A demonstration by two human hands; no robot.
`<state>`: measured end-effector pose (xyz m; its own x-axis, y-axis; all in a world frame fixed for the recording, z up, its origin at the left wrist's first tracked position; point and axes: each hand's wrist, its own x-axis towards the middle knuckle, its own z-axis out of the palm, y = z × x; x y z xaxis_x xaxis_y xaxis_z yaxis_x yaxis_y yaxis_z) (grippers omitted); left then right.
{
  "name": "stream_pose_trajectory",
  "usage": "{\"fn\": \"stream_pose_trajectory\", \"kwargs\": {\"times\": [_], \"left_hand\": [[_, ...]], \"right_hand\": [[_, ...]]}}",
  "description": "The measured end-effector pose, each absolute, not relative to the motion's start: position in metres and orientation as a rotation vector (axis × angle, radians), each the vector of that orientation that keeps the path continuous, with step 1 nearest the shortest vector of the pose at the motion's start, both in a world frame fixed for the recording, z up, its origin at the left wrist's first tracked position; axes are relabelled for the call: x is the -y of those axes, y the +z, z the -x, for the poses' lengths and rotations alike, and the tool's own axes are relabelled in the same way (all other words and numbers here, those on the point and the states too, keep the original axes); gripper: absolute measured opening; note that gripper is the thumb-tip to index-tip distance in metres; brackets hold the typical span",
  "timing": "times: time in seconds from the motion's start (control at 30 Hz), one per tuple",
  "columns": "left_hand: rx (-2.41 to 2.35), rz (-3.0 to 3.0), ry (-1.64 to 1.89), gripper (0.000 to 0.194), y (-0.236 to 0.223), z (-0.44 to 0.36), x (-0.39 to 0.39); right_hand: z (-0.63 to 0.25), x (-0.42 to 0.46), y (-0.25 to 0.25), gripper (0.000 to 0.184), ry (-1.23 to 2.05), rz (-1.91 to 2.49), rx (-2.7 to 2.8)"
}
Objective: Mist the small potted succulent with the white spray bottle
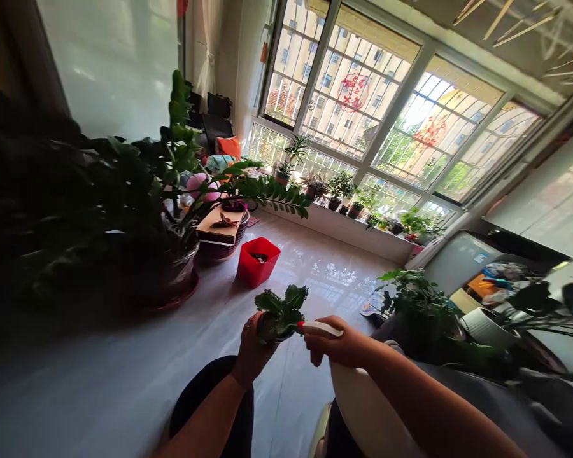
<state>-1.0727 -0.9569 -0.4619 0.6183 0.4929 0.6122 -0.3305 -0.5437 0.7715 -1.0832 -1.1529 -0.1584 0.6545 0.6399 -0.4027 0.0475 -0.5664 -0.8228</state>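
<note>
Above the floor in front of my knees, my left hand (pixel 255 346) is wrapped round the pot of a small leafy plant (pixel 282 308). The pot is mostly hidden by the fingers and leaves. My right hand (pixel 332 340) grips a white spray bottle (pixel 363 401) by its neck. Its red nozzle tip (pixel 300 326) points left, right beside the plant's lower leaves. Part of the bottle's pale body shows below my right forearm. Whether any water is coming out cannot be seen.
A red bin (pixel 258 264) stands on the tiled floor ahead. Large potted foliage (pixel 124 191) fills the left, beside a board on a pot (pixel 222 228). Several potted plants (pixel 356 207) line the windowsill. More plants (pixel 415 289) and a white pot (pixel 489 327) are at right.
</note>
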Motion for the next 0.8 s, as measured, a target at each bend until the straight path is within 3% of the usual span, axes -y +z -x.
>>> {"fn": "stream_pose_trajectory", "kwargs": {"times": [0.27,0.6,0.8], "left_hand": [[-0.118,-1.841,0.974,0.074,-0.471,1.063,0.952],[-0.181,-1.632,0.766,0.082,-0.453,1.073,0.959],[-0.171,-1.626,0.754,0.082,-0.456,1.076,0.957]], "right_hand": [[1.075,1.162,-0.182,0.045,0.752,1.988,0.553],[1.096,1.190,-0.207,0.033,0.174,2.133,0.899],[1.098,1.202,-0.222,0.031,0.125,2.221,0.975]]}}
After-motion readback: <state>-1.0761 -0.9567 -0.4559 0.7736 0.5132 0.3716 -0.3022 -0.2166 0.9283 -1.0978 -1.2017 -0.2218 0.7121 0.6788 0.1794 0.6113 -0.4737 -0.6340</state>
